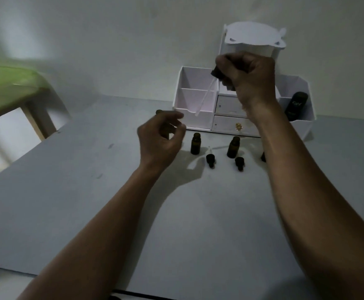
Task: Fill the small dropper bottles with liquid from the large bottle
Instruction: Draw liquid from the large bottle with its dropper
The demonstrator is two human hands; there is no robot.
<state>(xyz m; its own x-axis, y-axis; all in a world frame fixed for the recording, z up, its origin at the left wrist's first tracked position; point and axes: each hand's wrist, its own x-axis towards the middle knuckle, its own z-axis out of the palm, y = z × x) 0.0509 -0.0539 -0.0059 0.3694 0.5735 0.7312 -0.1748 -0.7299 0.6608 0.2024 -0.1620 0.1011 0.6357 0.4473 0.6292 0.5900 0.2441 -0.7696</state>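
My right hand (250,76) is raised in front of the white organizer and grips the black cap of a dropper (216,73); its clear pipette (205,97) slants down to the left. My left hand (159,139) hovers over the table, fingers loosely curled, with nothing seen in them. A dark bottle top (159,111) shows just behind it. Two open small amber bottles (195,145) (233,147) stand on the table. Two loose dropper caps (210,159) (240,163) lie in front of them. Another dark item (263,157) is mostly hidden by my right forearm.
The white organizer (195,98), with drawers and open compartments, stands at the back of the grey table (68,191). A tall dark bottle (295,105) stands in its right compartment. A green-topped stool (10,87) is at the left.
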